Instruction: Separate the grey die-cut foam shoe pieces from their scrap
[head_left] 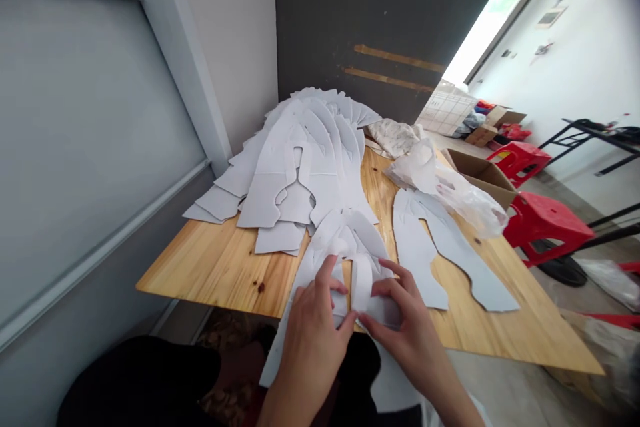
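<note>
My left hand (pixel 313 330) and my right hand (pixel 405 323) pinch a bundle of pale grey cut-out card or paper pattern pieces (pixel 353 243) at the near edge of a pine table (pixel 235 270). The bundle hangs over that edge towards my lap. Beyond it lies a large fanned pile of similar curved pieces (pixel 305 170). Two long shaped pieces (pixel 417 257) lie flat to the right of my right hand, not touching it.
A crumpled clear plastic bag (pixel 445 190) and a white cloth (pixel 393 137) lie at the table's far right. An open cardboard box (pixel 483 173), red plastic stools (pixel 545 223) and a black metal rack (pixel 590 137) stand beyond. Walls close in the left and back.
</note>
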A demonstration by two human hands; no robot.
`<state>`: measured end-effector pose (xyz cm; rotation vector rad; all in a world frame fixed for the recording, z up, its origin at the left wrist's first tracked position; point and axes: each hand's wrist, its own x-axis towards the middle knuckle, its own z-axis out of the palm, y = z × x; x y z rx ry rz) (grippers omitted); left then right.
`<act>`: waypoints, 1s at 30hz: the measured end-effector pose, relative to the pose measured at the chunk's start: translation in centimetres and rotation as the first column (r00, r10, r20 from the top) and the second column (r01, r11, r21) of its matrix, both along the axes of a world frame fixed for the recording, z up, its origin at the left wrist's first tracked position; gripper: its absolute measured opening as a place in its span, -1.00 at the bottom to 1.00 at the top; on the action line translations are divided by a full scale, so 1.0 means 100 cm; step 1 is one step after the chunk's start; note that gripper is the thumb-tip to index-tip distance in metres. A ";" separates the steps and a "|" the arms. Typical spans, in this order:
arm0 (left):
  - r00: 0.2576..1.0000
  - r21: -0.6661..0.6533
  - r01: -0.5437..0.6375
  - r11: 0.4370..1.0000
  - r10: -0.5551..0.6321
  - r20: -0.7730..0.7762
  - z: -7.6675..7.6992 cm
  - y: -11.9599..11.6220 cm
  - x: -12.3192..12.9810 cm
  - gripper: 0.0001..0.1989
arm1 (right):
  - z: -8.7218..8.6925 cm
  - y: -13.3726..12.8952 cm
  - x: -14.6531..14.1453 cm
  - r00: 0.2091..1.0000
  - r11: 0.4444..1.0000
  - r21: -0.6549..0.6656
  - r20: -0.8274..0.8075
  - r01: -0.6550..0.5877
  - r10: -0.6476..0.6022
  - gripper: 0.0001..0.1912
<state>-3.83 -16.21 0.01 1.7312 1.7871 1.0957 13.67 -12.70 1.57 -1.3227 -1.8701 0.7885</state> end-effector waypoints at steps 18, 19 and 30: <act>0.999 -0.031 0.002 1.000 -0.001 0.047 -0.001 -0.004 0.003 0.00 | -0.012 0.002 -0.007 0.997 0.980 -0.187 0.053 0.061 -0.052 -0.76; 0.999 -0.023 -0.003 1.000 0.004 0.044 -0.001 -0.004 0.003 -0.02 | -0.012 0.002 -0.007 0.997 0.983 -0.172 0.059 0.066 -0.056 -0.76; 0.999 0.042 -0.049 0.998 0.049 0.012 -0.006 -0.005 0.006 -0.14 | -0.016 -0.002 -0.012 0.990 0.992 -0.060 0.094 0.114 -0.108 -0.79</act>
